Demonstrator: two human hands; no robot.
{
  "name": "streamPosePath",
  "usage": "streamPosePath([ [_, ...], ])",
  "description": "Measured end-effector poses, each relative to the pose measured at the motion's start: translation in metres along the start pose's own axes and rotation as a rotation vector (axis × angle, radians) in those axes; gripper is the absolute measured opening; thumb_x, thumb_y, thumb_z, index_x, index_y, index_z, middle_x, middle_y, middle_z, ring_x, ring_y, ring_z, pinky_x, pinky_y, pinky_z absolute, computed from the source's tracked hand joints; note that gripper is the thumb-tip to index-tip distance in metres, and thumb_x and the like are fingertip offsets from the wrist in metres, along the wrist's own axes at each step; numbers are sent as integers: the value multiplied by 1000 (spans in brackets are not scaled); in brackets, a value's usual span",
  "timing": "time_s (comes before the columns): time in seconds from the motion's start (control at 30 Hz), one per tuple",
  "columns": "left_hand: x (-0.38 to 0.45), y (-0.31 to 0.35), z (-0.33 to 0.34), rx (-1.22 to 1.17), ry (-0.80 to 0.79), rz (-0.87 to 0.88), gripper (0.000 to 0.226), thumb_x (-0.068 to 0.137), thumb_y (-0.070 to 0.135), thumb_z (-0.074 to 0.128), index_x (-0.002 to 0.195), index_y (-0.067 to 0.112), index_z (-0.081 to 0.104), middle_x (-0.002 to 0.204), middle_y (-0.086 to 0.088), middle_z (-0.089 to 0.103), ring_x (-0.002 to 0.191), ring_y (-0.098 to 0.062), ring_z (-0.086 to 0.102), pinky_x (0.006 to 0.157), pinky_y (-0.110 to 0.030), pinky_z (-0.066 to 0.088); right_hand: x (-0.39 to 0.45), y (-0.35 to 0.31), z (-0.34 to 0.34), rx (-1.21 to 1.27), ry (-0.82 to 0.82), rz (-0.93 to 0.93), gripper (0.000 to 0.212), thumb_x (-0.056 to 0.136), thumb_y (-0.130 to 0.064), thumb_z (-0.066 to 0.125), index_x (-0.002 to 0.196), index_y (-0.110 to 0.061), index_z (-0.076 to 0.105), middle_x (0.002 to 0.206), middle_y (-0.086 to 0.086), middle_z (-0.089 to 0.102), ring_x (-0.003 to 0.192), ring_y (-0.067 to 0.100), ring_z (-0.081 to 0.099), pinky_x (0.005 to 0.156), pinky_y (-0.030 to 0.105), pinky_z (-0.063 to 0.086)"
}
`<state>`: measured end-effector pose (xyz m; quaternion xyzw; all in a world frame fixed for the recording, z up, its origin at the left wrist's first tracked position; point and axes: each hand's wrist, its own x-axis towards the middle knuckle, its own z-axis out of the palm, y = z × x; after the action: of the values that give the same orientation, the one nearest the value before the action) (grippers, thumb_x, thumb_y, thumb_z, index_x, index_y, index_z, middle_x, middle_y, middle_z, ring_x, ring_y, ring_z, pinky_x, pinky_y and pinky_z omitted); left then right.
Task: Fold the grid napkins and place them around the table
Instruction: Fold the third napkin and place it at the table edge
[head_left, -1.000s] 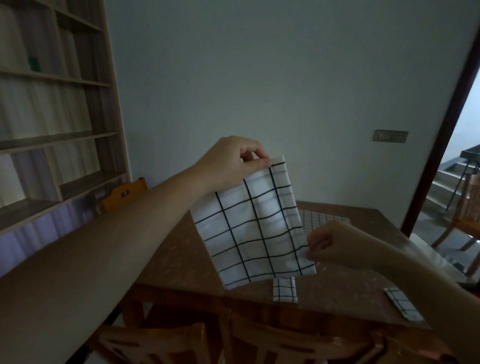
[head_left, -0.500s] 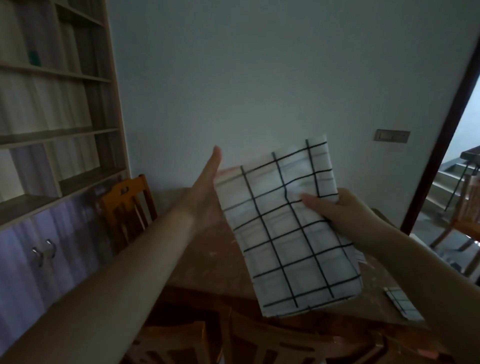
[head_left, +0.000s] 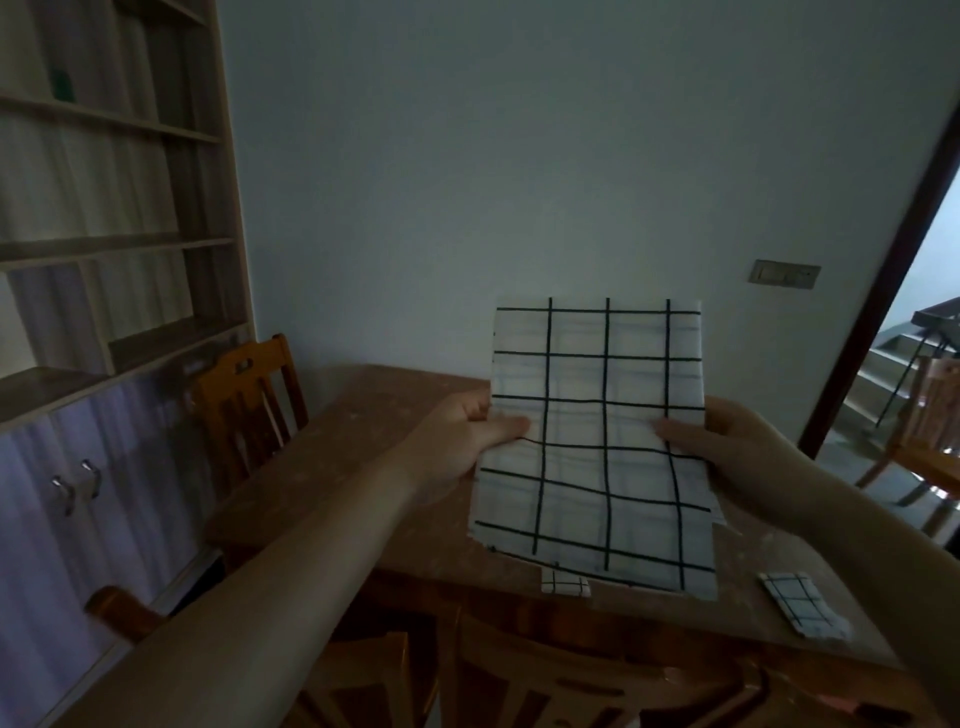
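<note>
The held grid napkin (head_left: 597, 441) hides the fingers of both hands behind it, and covers the top of a small folded napkin (head_left: 565, 582) lying on the desk (head_left: 332, 467) just below its lower edge. Right of the held napkin, the chair (head_left: 930, 441) in the doorway is blurred and cut by the picture's edge.

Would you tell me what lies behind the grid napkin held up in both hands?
Behind the held napkin is the wooden table; a small folded napkin peeks out below its lower edge. Whatever else lies on the table behind it is covered.
</note>
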<state>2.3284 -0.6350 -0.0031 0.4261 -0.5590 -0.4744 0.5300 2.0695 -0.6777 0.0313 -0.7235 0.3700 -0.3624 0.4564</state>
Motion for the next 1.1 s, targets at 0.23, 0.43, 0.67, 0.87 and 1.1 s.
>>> streamPosePath([
  [0.23, -1, 2, 2, -96, 36, 18, 41, 92, -2, 52, 79, 25, 80, 86, 4, 78, 81, -11, 73, 65, -21, 56, -3, 6, -9, 216, -51, 22, 28, 82, 5, 52, 77, -7, 77, 73, 7, 73, 59, 13, 69, 48, 18, 53],
  [0.43, -2, 13, 8, -174, 95, -153, 26, 100, 29, 51, 92, 16, 72, 86, -4, 76, 71, -11, 74, 59, -24, 57, 4, 11, -9, 287, -37, 20, 42, 83, 3, 47, 54, -14, 72, 76, 11, 73, 71, 24, 72, 58, 32, 61],
  [0.67, -10, 5, -4, -63, -156, -290, 44, 84, 56, 54, 108, 26, 76, 121, -6, 70, 115, -28, 63, 101, -46, 49, 12, 12, -16, 196, 30, -42, 57, 92, 9, 41, 50, -19, 65, 65, 2, 66, 61, 16, 66, 54, 25, 57],
  [0.87, -8, 9, -2, 1, -157, -360, 14, 95, 18, 60, 93, 5, 64, 58, -1, 67, 43, -8, 59, 37, -16, 46, 10, 8, -23, -99, -66, -165, 57, 87, 18, 42, 53, -20, 68, 72, -2, 69, 72, 15, 69, 65, 28, 58],
  [1.1, -6, -2, -9, -52, -77, -262, 38, 92, 6, 63, 57, 20, 60, 49, 7, 51, 43, -5, 47, 38, -15, 39, 0, -4, -25, -221, -154, -175, 44, 84, 15, 54, 99, -22, 72, 102, -4, 73, 94, 18, 70, 74, 23, 57],
])
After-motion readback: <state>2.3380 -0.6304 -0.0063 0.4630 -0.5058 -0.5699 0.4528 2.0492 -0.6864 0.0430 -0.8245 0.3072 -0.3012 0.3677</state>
